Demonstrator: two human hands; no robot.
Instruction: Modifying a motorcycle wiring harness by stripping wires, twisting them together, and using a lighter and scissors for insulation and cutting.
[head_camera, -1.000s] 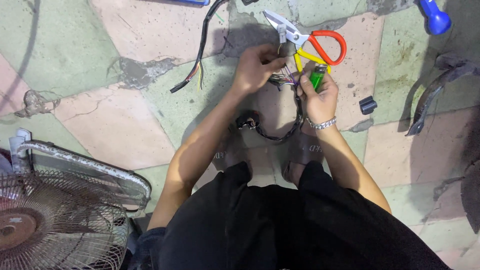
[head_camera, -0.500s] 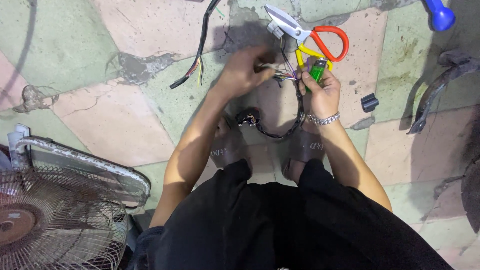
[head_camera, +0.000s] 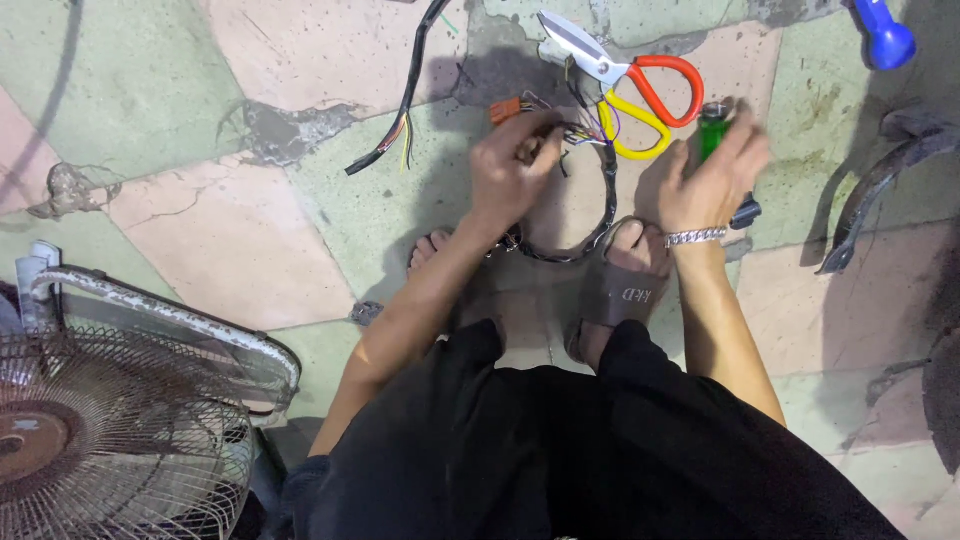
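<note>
Closest in, a person in black clothes crouches on the floor (head_camera: 300, 260), with a sandal (head_camera: 625, 292) just below the hands. The left hand (head_camera: 512, 172) has its fingers (head_camera: 540, 128) closed on a bunch of thin coloured wires (head_camera: 585, 132). These wires come out of a black wire bundle (head_camera: 600, 215) that curves down from the fingers toward the feet. An orange plug (head_camera: 505, 108) sits just above the left fingers. The wires look light and bendy, and the thin ends could snap, so a good place to hold is the thick black part just behind them. The right hand (head_camera: 700, 180) has its fingers curled around a small green lighter (head_camera: 712, 130). It looks light, hard and smooth, so it is best held around its middle. Just past both hands lie scissors (head_camera: 625, 75) with red and yellow handles. Farther up and left of the fingers lies a black cable (head_camera: 400, 110) with bare ends. Off to the left stands a rusty fan cage (head_camera: 110, 440).
</note>
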